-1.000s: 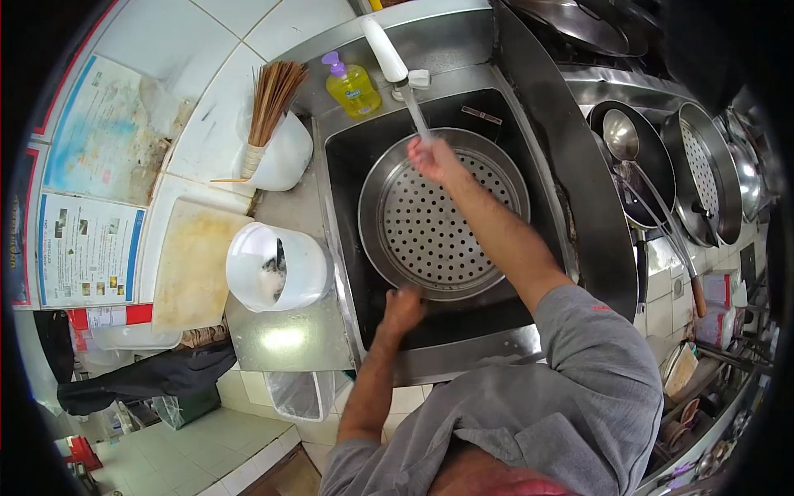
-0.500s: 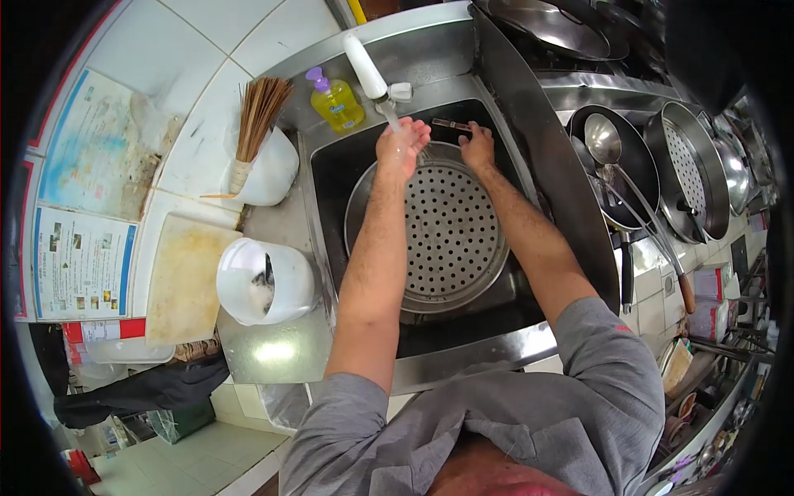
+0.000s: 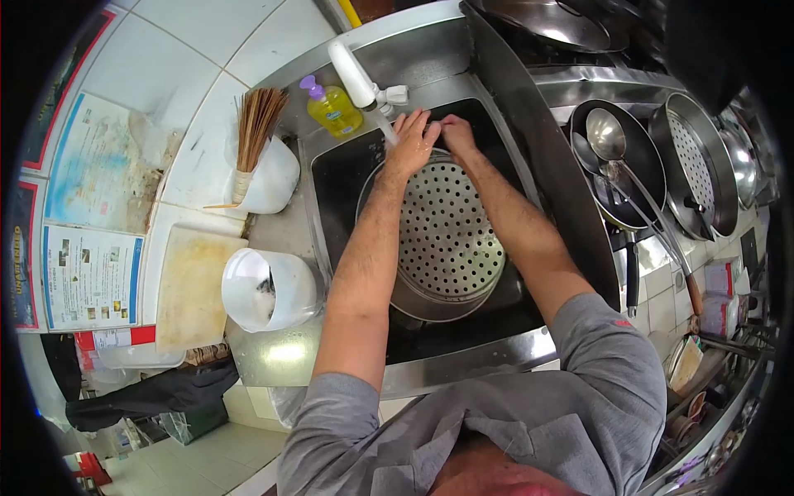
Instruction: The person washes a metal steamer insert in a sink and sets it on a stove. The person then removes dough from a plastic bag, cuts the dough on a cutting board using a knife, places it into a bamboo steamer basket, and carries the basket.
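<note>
A round metal steamer pan with a perforated bottom is in the sink, tilted with its far side raised. My right hand is closed at the pan's far rim, where its handle sits; the hand covers the grip. My left hand lies back-up over the far left rim, fingers stretched out. Water from the white faucet runs down beside and onto my left hand. Whether its palm touches the rim is hidden.
Left of the faucet stands a yellow soap bottle. A stick brush leans in a white container, near a white bucket and a cutting board. Right of the sink wall lie a black pan and ladle.
My left hand has turned from palm up to back up. My right hand has closed at the handle and moved slightly left. The pan has tipped, its far side rising.
</note>
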A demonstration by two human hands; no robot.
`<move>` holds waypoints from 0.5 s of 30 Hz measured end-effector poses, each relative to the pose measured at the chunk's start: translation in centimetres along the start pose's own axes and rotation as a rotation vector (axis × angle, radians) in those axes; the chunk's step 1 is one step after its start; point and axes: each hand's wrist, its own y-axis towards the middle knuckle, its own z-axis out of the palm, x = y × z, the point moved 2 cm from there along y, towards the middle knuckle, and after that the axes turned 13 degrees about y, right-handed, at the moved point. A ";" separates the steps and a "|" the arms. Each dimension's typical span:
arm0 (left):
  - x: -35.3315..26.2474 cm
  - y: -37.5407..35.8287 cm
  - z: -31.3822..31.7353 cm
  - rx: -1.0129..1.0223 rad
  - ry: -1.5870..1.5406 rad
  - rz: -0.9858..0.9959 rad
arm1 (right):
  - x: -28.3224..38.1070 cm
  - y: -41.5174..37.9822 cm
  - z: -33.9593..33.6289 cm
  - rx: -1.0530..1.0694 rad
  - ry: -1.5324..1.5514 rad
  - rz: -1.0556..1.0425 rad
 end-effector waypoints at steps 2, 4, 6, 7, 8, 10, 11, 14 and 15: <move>-0.1 0.5 -0.9 0.088 -0.046 0.023 | 0.7 -1.2 1.1 0.052 0.020 -0.041; 0.1 0.6 -1.8 0.271 -0.127 0.047 | 1.1 -1.9 1.1 0.152 -0.031 -0.063; 0.3 0.7 -2.6 0.197 -0.068 0.144 | 1.3 -3.0 0.4 0.139 -0.057 -0.139; 0.3 1.1 -2.9 0.278 -0.046 0.175 | 1.4 -3.6 0.2 0.132 -0.056 -0.145; 0.4 1.4 -3.1 0.358 -0.023 0.208 | 1.6 -4.3 0.2 0.135 -0.074 -0.222; 0.7 1.8 -3.3 0.307 -0.036 0.257 | 2.0 -5.8 -0.3 0.131 -0.099 -0.306; 0.7 1.7 -3.5 0.314 0.009 0.340 | 3.0 -7.5 -0.4 0.085 -0.348 -0.457; 1.1 1.5 -3.6 0.271 0.088 0.450 | 5.9 -12.8 -0.4 0.027 -0.576 -0.557; 1.0 1.1 -3.9 0.241 0.061 0.445 | 6.6 -14.5 -0.8 0.020 -0.706 -0.460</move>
